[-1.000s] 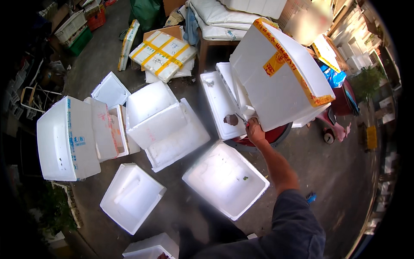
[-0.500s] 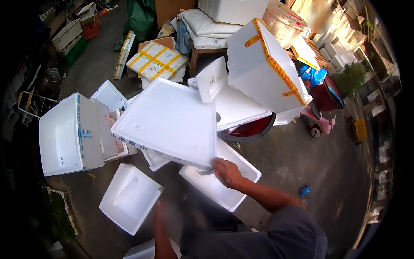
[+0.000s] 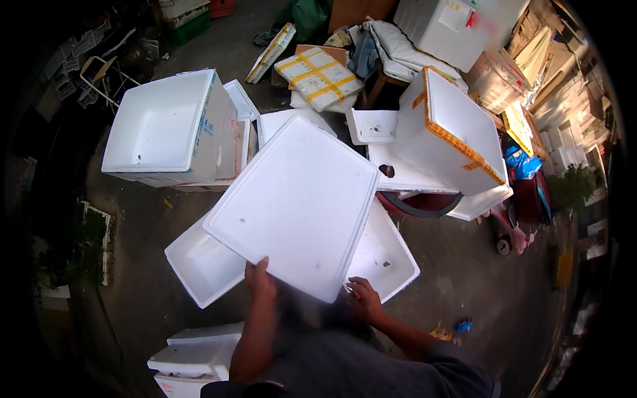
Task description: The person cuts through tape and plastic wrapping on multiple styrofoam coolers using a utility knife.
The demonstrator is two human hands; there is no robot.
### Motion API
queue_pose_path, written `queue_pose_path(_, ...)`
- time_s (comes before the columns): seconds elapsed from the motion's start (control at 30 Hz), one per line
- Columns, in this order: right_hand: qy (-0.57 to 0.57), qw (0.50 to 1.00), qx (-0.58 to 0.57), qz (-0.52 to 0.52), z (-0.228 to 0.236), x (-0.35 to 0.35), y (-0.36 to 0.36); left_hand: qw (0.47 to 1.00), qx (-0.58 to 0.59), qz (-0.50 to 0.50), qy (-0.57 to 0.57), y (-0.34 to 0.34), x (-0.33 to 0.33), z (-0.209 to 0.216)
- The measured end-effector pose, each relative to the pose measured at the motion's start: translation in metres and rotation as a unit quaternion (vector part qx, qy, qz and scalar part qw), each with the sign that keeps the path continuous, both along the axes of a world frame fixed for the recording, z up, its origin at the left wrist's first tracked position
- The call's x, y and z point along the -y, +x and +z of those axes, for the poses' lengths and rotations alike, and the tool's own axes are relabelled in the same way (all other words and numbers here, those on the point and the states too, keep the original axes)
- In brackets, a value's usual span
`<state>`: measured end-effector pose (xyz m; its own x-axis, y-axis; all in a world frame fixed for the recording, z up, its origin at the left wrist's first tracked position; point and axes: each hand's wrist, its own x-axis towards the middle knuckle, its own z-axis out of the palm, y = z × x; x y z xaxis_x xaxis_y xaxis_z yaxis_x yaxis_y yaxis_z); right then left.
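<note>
A broad white foam box lid (image 3: 298, 205) is tilted in front of me, its near corner toward my body. My left hand (image 3: 261, 282) grips its near-left edge, with the thumb on the top side. By the lid's near-right edge is my right hand (image 3: 363, 298), its fingers bent around something small and thin that I cannot make out. Under and beside the lid lie an open white foam box (image 3: 206, 259) on the left and another foam box (image 3: 385, 255) on the right, both partly covered by it.
A large open foam box (image 3: 159, 126) stands at left. A yellow-taped foam box (image 3: 458, 132) is tilted at right, above a dark red tub (image 3: 421, 202). Foam pieces (image 3: 199, 358) are stacked near my left arm. Farther back lies a taped foam lid (image 3: 320, 78); a pink toy (image 3: 514, 235) stands right.
The lid has turned and come closer to me. My left hand has risen from below onto its near edge. My right hand has shifted slightly right and down. The view has moved too.
</note>
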<state>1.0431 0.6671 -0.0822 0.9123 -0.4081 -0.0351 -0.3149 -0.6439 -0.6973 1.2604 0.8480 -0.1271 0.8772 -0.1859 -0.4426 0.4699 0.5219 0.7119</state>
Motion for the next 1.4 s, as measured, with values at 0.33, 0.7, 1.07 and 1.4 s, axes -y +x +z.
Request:
queue_pose_path(0.33, 0.367, 0.917, -0.017, -0.155, -0.017, 0.021, 0.076, 0.991, 0.074, 0.053, 0.101, -0.051, -0.098, -0.041)
queue_pose_path(0.7, 0.324, 0.923, -0.069, 0.196, -0.024, -0.055, 0.124, 0.94, -0.24, 0.091, 0.225, -0.233, -0.156, 0.038)
queue_pose_path(1.07, 0.109, 0.823, -0.137, 0.54, -0.069, -0.296, 0.167, 0.974, -0.146, -0.007, 0.173, -0.398, -0.275, 0.066)
queue_pose_path(1.4, 0.015, 0.687, -0.232, 0.688, -0.11, -0.503, 0.134, 0.657, -0.221, 0.37, 0.619, -0.378, -0.45, -0.028)
